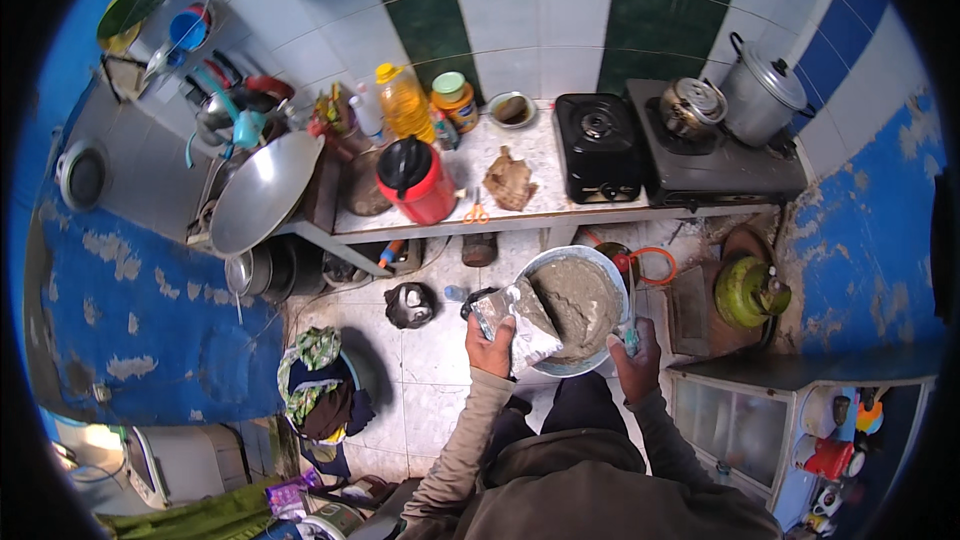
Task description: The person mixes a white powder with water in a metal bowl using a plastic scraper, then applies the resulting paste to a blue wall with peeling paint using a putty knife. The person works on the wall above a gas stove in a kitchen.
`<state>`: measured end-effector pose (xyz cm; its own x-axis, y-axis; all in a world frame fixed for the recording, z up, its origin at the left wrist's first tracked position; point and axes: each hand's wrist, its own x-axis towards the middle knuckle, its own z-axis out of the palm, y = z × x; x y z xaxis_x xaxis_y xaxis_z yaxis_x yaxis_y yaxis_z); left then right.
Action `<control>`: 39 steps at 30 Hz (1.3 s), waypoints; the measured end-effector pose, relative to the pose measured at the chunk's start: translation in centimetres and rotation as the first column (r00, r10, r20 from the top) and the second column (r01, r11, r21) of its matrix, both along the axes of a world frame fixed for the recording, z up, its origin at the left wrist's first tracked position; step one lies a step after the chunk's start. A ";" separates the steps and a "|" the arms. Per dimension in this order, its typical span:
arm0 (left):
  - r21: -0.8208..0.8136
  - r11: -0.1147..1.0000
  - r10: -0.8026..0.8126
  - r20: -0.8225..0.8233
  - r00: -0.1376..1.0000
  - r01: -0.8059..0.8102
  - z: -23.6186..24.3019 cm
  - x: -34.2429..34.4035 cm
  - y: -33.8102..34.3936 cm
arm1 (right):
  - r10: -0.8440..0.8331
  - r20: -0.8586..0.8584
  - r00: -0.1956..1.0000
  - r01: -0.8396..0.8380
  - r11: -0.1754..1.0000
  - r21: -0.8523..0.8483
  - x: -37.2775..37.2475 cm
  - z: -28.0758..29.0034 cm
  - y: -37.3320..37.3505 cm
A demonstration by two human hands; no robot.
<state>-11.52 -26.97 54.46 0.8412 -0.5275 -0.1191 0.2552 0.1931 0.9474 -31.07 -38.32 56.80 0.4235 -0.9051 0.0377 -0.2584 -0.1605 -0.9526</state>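
A round, pale basin point(532, 266) of lumpy grey, cement-like material point(580, 302) is in front of me, above the floor. My left hand point(490, 350) is closed round a crumpled white-and-silver plastic bag point(532, 340), which overlaps the basin's left side. Grey matter shows at the bag's upper part, by the basin's contents. At the basin's right rim, my right hand point(638, 362) is closed on a tool with a teal handle point(631, 342). Its narrow upper part runs along the rim; its exact kind is unclear. Whether this hand also supports the basin cannot be told.
A counter ahead carries a red jug point(425, 190), orange scissors point(476, 210), an oil bottle point(402, 105), a black stove point(600, 145) and pots. A green gas cylinder point(748, 292) stands right, above a glass-fronted cabinet point(725, 422). A clothes bucket point(325, 390) stands left.
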 end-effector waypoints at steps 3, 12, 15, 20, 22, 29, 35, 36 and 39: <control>-0.010 0.998 -0.069 -0.010 0.998 0.069 -0.5 -2.9 -3.4 | -0.056 -0.006 0.998 0.056 0.997 -0.061 -3.6 -0.3 -2.5; 0.005 0.961 -0.275 0.038 0.961 0.275 -0.2 -9.1 -12.7 | -0.268 0.010 0.963 0.267 0.959 -0.090 -11.4 0.2 -7.7; -0.018 0.941 -0.339 0.010 0.941 0.339 0.5 -10.9 -15.6 | -0.343 0.044 0.938 0.346 0.933 -0.097 -13.5 -0.3 -8.8; -0.021 0.900 -0.433 0.058 0.900 0.435 -0.5 -13.5 -19.6 | -0.472 0.124 0.873 0.458 0.880 0.124 -16.8 -1.6 -9.7; -0.022 0.873 -0.486 0.052 0.872 0.488 -0.9 -14.4 -21.1 | -0.500 0.117 0.858 0.488 0.865 0.117 -18.0 -2.1 -10.0; -0.074 0.778 -0.625 0.018 0.781 0.624 -1.3 -17.4 -26.5 | -0.637 0.104 0.764 0.629 0.771 0.100 -20.3 -1.5 -11.4; -0.042 0.666 -0.742 0.060 0.667 0.745 -2.3 -19.4 -31.4 | -0.760 0.098 0.643 0.747 0.650 0.138 -21.1 -0.9 -12.9; -0.047 0.649 -0.757 0.058 0.651 0.759 -2.6 -19.6 -32.2 | -0.774 0.101 0.625 0.761 0.634 0.140 -21.2 -0.7 -13.3; -0.037 0.577 -0.811 0.092 0.578 0.816 -3.6 -20.8 -34.5 | -0.820 0.110 0.562 0.803 0.573 0.167 -21.8 -1.4 -14.2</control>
<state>-32.34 -61.46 50.82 0.0586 -0.9980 -0.0220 0.2832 -0.0045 0.9591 -52.84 -52.56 55.45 -0.4961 -0.8656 -0.0677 -0.0834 0.1251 -0.9886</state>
